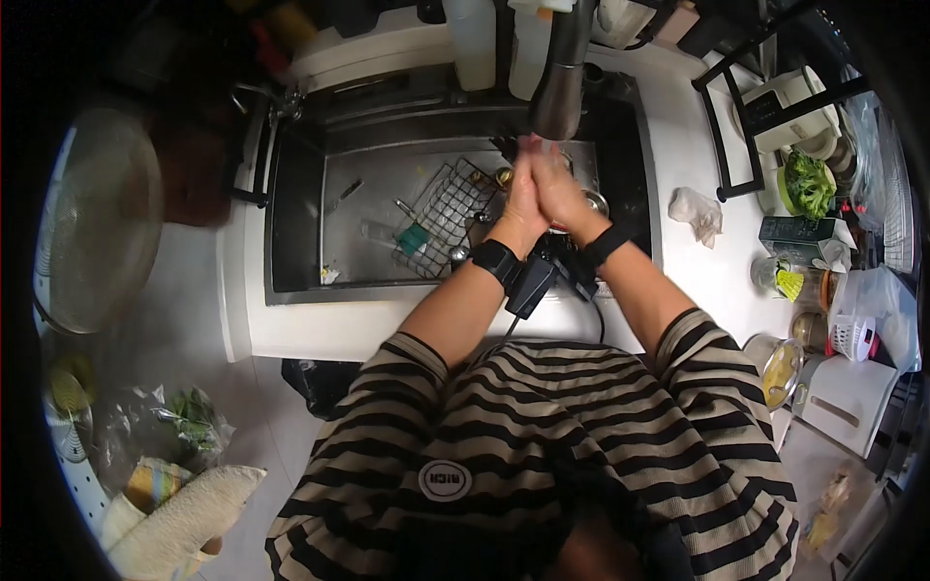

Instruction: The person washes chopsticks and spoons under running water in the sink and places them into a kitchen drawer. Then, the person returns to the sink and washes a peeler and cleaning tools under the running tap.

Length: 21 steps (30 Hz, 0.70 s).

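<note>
Under the dark faucet (559,102), my left hand (524,198) and my right hand (559,189) meet palm to palm. Their fingers stretch out flat toward the spout, and no object shows in either hand. The space between the palms is hidden. Below and around them lies the metal sink (363,232). To the left of my hands, a wire rack (446,218) sits in the basin with a green piece (413,238) on it. A round metal item (595,202) is partly hidden behind my right hand.
Bottles (472,44) stand behind the sink. On the right counter are a crumpled white bag (696,215), leafy greens (810,184), a glass with a yellow item (772,278) and a pot (779,373). A large transparent lid (102,218) is at left.
</note>
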Motion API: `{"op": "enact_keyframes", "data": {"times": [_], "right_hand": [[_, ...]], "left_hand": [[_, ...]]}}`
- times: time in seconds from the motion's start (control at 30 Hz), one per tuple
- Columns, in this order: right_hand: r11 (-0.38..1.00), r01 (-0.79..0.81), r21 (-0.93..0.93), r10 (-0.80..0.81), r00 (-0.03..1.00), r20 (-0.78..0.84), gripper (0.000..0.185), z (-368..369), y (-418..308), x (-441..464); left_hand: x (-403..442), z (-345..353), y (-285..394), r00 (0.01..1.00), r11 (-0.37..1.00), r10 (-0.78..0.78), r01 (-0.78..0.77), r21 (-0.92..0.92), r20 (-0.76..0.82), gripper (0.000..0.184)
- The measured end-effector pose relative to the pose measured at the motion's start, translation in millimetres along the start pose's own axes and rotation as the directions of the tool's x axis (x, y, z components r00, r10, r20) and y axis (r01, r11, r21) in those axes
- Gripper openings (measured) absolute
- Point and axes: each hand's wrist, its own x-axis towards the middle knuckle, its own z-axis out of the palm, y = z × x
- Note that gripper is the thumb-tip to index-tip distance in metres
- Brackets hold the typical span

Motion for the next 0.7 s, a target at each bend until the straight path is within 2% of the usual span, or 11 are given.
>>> {"op": "enact_keyframes", "data": {"times": [0.03,0.07,0.13,0.23,0.3,0.33,0.4,0.47,0.6,0.63,0.7], "right_hand": [[0.993,-0.107,-0.054,0.116,0.968,0.224,0.056,-19,-33,3],[0.981,-0.193,-0.021,0.192,0.956,0.221,0.053,-20,-31,9],[0.935,-0.352,0.042,0.334,0.914,0.229,0.048,-21,-20,24],[0.801,-0.582,0.141,0.534,0.8,0.275,0.045,-27,-23,36],[0.869,-0.475,0.137,0.447,0.873,0.195,0.047,-27,-62,23],[0.926,-0.304,0.226,0.321,0.946,-0.043,0.046,-39,-93,17],[0.936,-0.324,0.133,0.32,0.946,0.055,0.046,-37,-78,18],[0.897,-0.438,-0.058,0.442,0.89,0.111,0.051,-9,-33,21],[0.884,-0.384,-0.266,0.444,0.868,0.224,0.047,-7,-40,16],[0.926,-0.369,-0.081,0.375,0.925,0.067,0.046,-9,-47,11],[0.902,-0.399,0.164,0.411,0.91,-0.046,0.046,7,-42,9]], "left_hand": [[-10,6,11,0.999,0.99,-0.033,0.033,0.136,0.002,0.057],[-6,-11,11,0.972,0.974,-0.206,0.215,-0.07,0.112,0.072],[-7,-10,15,0.966,0.985,-0.17,0.165,0.043,0.194,0.079],[-9,-1,7,0.979,0.986,-0.142,0.128,0.102,0.144,0.096],[-3,-16,29,0.9,0.952,-0.274,0.303,-0.035,0.339,0.087],[-1,-25,35,0.84,0.912,-0.323,0.399,-0.094,0.436,0.083],[-3,-20,33,0.904,0.946,-0.299,0.324,-0.032,0.307,0.076],[-13,8,29,0.966,0.979,-0.201,0.194,0.058,0.162,0.069],[1,-9,16,0.972,0.987,-0.127,0.144,-0.076,0.199,0.038],[-2,-8,18,0.964,0.97,-0.161,0.195,-0.146,0.213,0.029],[-2,-21,20,0.971,0.974,-0.224,0.226,-0.007,0.086,0.029]]}}
